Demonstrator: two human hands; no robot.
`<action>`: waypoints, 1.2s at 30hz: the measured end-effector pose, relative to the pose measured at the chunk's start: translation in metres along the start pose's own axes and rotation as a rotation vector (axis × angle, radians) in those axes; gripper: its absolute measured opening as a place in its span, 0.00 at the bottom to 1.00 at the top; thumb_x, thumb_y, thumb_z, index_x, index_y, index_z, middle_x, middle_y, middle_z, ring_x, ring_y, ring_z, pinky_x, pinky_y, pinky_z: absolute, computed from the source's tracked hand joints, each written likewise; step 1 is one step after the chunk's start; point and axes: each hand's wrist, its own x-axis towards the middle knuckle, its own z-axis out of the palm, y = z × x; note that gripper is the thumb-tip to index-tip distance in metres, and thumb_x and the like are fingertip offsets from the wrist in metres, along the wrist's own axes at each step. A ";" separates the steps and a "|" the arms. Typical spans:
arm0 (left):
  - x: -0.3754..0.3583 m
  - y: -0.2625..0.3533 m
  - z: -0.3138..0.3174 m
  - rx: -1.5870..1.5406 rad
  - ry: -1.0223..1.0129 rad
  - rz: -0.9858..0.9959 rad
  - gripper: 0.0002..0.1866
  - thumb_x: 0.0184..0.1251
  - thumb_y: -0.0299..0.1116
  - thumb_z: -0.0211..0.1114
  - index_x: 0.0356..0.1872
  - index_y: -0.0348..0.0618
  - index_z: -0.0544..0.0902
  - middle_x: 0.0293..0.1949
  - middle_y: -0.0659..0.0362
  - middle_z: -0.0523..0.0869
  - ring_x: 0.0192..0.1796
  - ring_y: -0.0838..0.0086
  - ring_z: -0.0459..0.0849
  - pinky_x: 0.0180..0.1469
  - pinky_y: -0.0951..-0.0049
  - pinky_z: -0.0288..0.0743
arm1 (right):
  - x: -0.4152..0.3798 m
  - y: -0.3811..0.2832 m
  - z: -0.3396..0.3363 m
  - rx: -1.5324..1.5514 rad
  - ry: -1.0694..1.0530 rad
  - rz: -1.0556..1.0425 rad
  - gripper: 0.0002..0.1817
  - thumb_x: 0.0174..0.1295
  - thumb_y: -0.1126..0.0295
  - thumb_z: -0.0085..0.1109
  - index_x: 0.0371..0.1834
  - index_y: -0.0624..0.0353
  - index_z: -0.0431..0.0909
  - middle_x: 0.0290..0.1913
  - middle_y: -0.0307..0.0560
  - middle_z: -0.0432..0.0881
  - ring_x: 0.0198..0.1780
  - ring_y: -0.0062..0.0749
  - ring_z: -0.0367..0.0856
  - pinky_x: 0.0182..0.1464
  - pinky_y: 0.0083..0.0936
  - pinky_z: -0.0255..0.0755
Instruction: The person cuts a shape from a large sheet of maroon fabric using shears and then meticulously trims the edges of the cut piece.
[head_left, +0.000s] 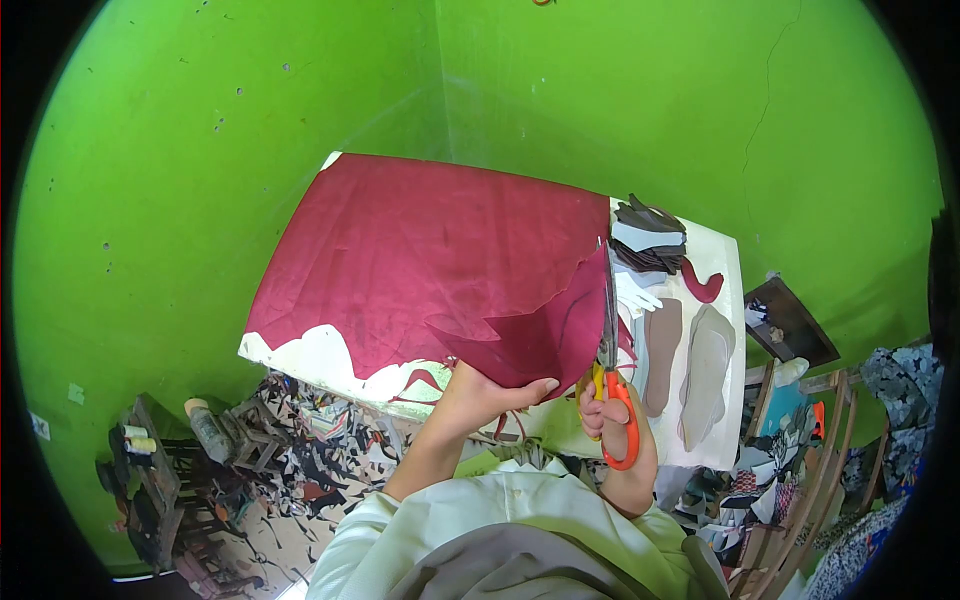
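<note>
A large dark red sheet (430, 240) covers most of the white table (728, 350). My left hand (487, 397) grips the near edge of the sheet's raised, folded-over part, with the thumb on top. My right hand (612, 415) is closed round scissors (625, 435) with orange and yellow handles. Their blades point away from me, along the right edge of the lifted red material. Just right of the blades lie some white pieces (637, 295), a brown sole-shaped piece (662, 355) and a grey sole-shaped piece (706, 370).
Dark cut pieces (650, 245) are stacked at the table's back right, near a curved red scrap (702, 282). Green walls (540, 110) meet behind the table. Scraps (320, 440) litter the floor at left. A wooden rack (815, 480) stands at right.
</note>
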 end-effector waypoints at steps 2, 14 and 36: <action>-0.001 0.008 0.000 0.014 -0.010 -0.040 0.19 0.40 0.26 0.71 0.36 0.35 0.74 0.29 0.62 0.78 0.33 0.80 0.76 0.35 0.78 0.70 | -0.001 0.006 -0.002 0.061 -0.010 -0.036 0.20 0.57 0.53 0.50 0.37 0.60 0.64 0.24 0.33 0.64 0.21 0.15 0.57 0.23 0.13 0.51; 0.004 0.008 -0.011 0.129 -0.057 -0.099 0.26 0.36 0.27 0.74 0.41 0.35 0.74 0.36 0.60 0.78 0.39 0.77 0.75 0.40 0.76 0.71 | 0.002 -0.012 0.012 -0.172 0.165 0.009 0.21 0.52 0.51 0.53 0.36 0.58 0.65 0.20 0.32 0.61 0.20 0.16 0.54 0.24 0.14 0.48; 0.008 0.002 -0.021 0.214 -0.127 -0.036 0.25 0.36 0.28 0.74 0.40 0.36 0.74 0.35 0.61 0.78 0.39 0.78 0.76 0.39 0.75 0.71 | 0.011 0.019 -0.007 -0.071 0.000 -0.086 0.18 0.54 0.61 0.43 0.43 0.62 0.59 0.28 0.37 0.61 0.25 0.16 0.56 0.24 0.12 0.53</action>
